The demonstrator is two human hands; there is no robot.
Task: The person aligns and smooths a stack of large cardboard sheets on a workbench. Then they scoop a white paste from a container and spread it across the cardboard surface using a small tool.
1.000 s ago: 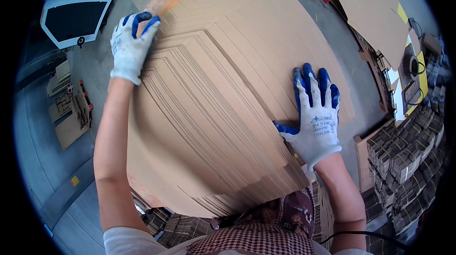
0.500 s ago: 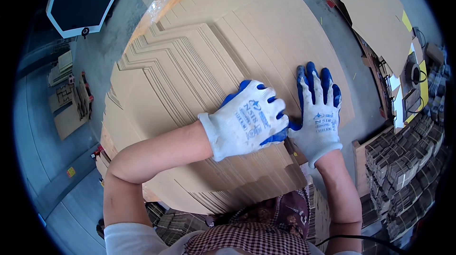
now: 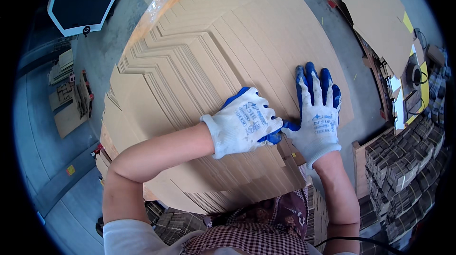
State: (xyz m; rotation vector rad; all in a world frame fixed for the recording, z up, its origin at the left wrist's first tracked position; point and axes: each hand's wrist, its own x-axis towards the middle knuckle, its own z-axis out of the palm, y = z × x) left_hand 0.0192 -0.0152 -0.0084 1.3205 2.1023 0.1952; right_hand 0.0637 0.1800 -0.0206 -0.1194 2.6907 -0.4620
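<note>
Fanned, overlapping flat cardboard sheets (image 3: 190, 79) lie in a broad stack before me, their stepped edges slanting across the left half. My left hand (image 3: 246, 123), in a white knit glove with blue coating, is closed over the sheets' right-hand edges, fingers curled under and partly hidden. Beside it, my right hand (image 3: 319, 108), gloved alike, lies flat on the smooth right part of the stack with its fingers stretched out. Its thumb points toward the left hand's fingertips, touching or nearly so.
Under the stack a wooden board (image 3: 164, 1) shows at the far left edge. Bundled cardboard pieces (image 3: 399, 160) are piled at right, below another cardboard stack (image 3: 375, 13) on a pallet. A white-framed dark panel (image 3: 83, 9) stands at upper left. Cardboard scraps (image 3: 71, 112) lie at left.
My left hand has shifted slightly left and turned a little, and the fanned sheet edges have moved slightly with it. My right hand stays nearly in place.
</note>
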